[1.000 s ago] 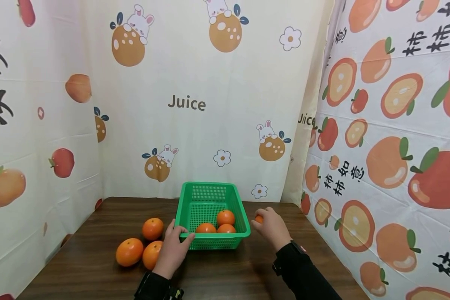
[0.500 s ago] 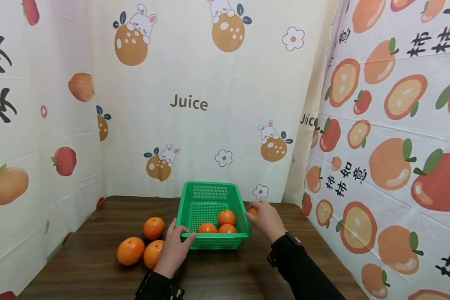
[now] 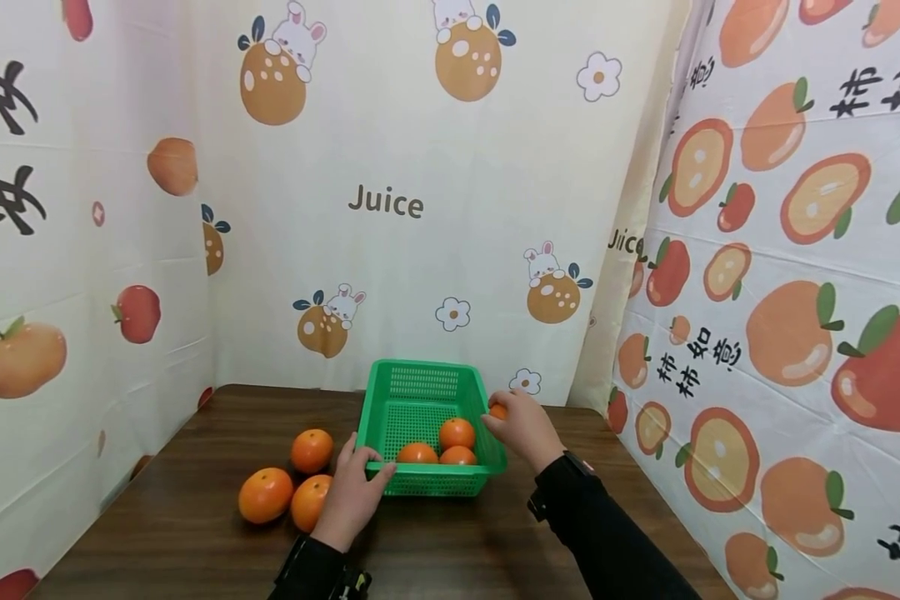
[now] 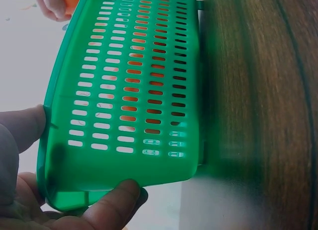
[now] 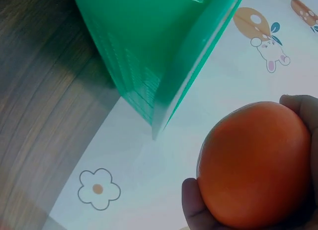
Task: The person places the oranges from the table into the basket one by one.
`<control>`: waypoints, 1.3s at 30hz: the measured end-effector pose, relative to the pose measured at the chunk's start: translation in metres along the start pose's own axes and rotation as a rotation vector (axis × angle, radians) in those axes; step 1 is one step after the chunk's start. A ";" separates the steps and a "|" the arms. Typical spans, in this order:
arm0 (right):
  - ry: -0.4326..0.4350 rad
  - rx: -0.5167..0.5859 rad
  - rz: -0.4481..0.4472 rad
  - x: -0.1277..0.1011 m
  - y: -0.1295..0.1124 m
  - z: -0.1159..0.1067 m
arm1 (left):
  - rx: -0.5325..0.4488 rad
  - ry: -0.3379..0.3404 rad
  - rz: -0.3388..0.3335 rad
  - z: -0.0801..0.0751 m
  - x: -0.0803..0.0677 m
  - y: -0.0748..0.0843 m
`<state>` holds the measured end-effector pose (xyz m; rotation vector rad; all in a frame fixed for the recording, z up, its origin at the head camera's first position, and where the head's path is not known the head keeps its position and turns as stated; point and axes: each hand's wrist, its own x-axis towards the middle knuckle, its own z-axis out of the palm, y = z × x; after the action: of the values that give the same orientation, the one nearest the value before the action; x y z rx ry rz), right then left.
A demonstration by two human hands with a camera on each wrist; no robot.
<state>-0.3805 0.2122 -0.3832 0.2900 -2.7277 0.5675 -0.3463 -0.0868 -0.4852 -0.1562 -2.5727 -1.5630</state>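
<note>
Currently I am watching the right hand point(image 3: 523, 427) holding an orange point(image 5: 258, 163) at the right rim of the green basket point(image 3: 429, 483), fingers curled round the fruit from behind and below. The left hand point(image 3: 354, 492) is pinching the basket's near left corner, thumb on the rim and fingers under the slotted wall, as the left wrist view confirms. I am judging the orange to be firm, round and smooth-skinned, light enough for one hand, so a cupped grip across its widest part is suiting it; a fingertip pinch would risk letting it roll out. The basket is looking like thin, flexible plastic, light even with three oranges point(image 3: 456, 433) lying in it, so I am rating the stiffer rim at the corner as the sound place to steady it. Three more oranges point(image 3: 266, 495) are sitting on the wooden table point(image 3: 435, 550) just left of the basket, close beside the left hand.
</note>
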 end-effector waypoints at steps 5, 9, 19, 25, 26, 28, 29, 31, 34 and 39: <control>-0.029 0.021 0.021 0.004 -0.006 -0.002 | 0.002 -0.005 -0.001 -0.001 -0.001 0.003; -0.055 0.050 0.018 0.009 -0.010 -0.001 | 0.001 0.000 -0.004 -0.001 -0.001 0.003; -0.118 0.044 0.017 0.018 -0.020 0.006 | 0.000 0.000 0.005 0.000 -0.002 0.002; -0.153 0.072 -0.006 0.025 -0.027 0.010 | -0.005 0.002 0.006 -0.001 -0.002 0.003; -0.163 0.085 -0.009 0.026 -0.028 0.010 | -0.006 0.003 0.006 -0.001 -0.001 0.003; -0.190 0.128 -0.005 0.027 -0.030 0.011 | 0.001 0.001 0.013 0.000 -0.001 0.004; -0.204 0.149 0.000 0.028 -0.031 0.011 | 0.000 -0.002 0.014 0.001 0.000 0.004; -0.232 0.199 0.021 0.029 -0.031 0.012 | -0.001 -0.006 0.016 0.002 0.001 0.003; -0.252 0.236 0.046 0.031 -0.033 0.013 | -0.009 -0.012 0.012 0.003 0.002 0.001; -0.261 0.234 0.033 0.037 -0.039 0.019 | -0.021 -0.013 -0.001 0.000 0.002 -0.003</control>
<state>-0.4100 0.1640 -0.3720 0.4021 -2.9195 0.9195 -0.3490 -0.0880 -0.4877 -0.1678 -2.5667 -1.5956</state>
